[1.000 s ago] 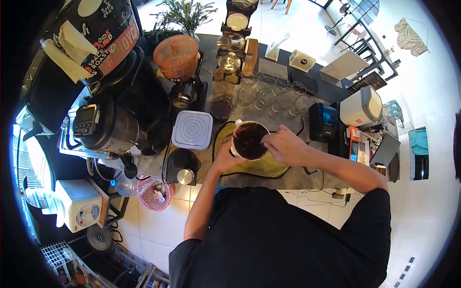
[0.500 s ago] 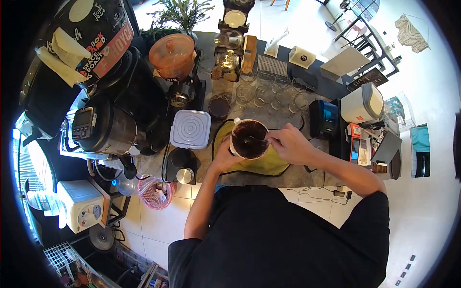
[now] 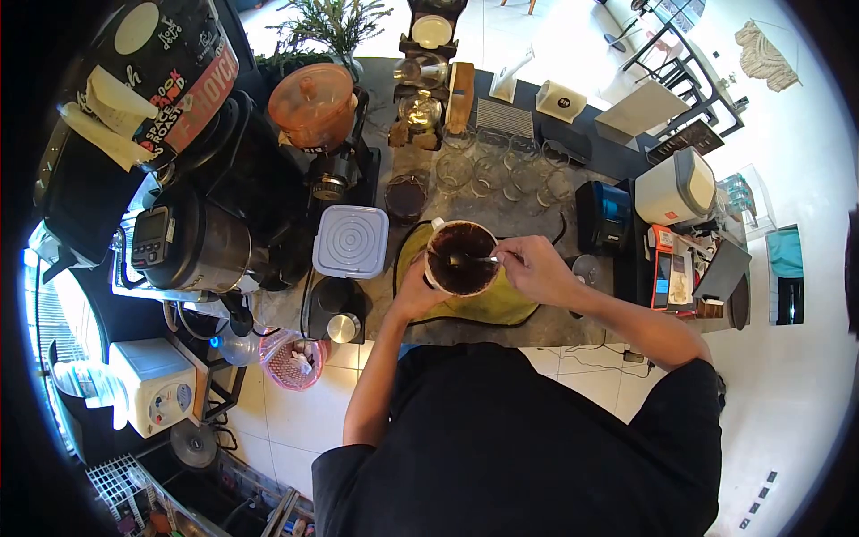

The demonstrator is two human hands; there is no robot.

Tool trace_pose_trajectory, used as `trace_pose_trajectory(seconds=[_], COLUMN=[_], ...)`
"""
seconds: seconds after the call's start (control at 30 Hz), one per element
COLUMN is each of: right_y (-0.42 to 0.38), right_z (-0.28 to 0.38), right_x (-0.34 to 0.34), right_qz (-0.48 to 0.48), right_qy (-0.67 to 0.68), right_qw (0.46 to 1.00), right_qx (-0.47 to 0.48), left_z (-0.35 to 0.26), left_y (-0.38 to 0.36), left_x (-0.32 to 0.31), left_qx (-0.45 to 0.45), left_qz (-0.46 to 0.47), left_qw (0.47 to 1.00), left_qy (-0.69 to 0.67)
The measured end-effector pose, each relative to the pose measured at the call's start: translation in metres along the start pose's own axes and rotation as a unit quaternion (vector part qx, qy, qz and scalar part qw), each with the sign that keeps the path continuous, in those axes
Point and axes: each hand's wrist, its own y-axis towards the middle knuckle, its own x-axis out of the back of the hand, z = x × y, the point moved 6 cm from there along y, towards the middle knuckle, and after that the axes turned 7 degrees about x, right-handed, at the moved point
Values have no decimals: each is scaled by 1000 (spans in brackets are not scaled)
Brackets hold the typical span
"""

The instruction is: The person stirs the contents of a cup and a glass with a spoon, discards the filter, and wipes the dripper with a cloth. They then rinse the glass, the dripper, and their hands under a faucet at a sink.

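Note:
A white cup (image 3: 436,279) with dark brown contents, like coffee grounds, is tilted toward the camera over a yellow-green cloth (image 3: 501,309) on the counter. My left hand (image 3: 418,291) grips the cup at its left side. Pinched in my right hand (image 3: 535,270) is a spoon (image 3: 484,259), whose far end lies inside the cup, partly hidden in the dark contents. Behind the cup stand a glass vessel of dark liquid (image 3: 405,197) and several clear glasses (image 3: 489,170).
To the left are a square lidded container (image 3: 350,242), a silver-topped jar (image 3: 343,328), a grinder with an orange hopper (image 3: 312,106) and a large brewer (image 3: 215,246). A black-and-blue printer (image 3: 605,218) and a white box (image 3: 673,188) stand on the right.
The spoon has shifted inside the cup, and more of its handle shows beside my right fingers. My left hand holds the cup as before. The view has shifted slightly.

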Motion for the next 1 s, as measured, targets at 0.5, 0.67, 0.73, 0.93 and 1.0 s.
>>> trace_pose_trajectory(seconds=[0.5,0.67,0.73,0.93,1.0], right_y=[-8,-12,-14,-19,-22], right_z=[-10,-7,-4,0,-1], right_x=[21,27,27,22,19], right_qz=[-29,-48,-50,-52,-82], right_qy=[66,65,51,-94,-96], right_qw=[997,997,997,987,978], right_qx=[-12,-17,-2,122,164], left_z=[-18,-20,-19,-26,-29], left_y=[-1,1,1,-1,-1], left_x=[-5,-5,-5,-6,-7], left_qx=[1,9,5,26,34], left_qz=[22,37,36,36,35], left_qw=[998,999,999,998,998], left_qy=[-52,-23,-20,-33,-45])
